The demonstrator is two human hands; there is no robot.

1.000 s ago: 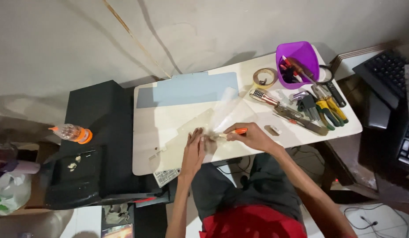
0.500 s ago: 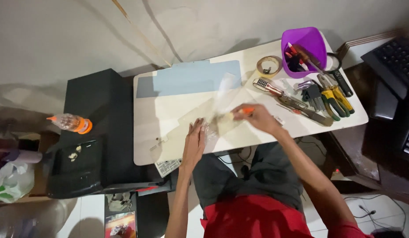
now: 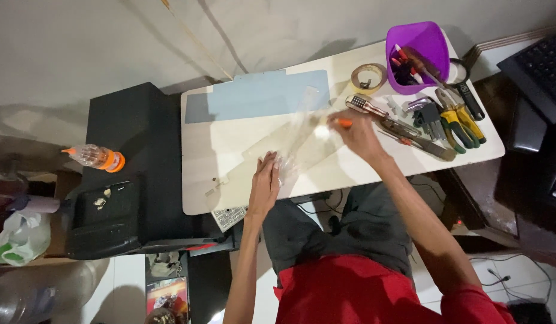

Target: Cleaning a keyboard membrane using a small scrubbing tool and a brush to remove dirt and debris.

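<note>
Pinching an orange-handled knife, the right hand works at a clear plastic strip lying across the white table. The left hand presses flat, fingers together, on the strip's near end. Pliers lie beside a purple tub.

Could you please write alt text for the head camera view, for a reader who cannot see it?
Seen from above, a seated person presses the left hand flat on a clear plastic strip on a white table while the right hand holds an orange-handled tool against it. A purple tub, tape roll and pliers lie to the right.
</note>
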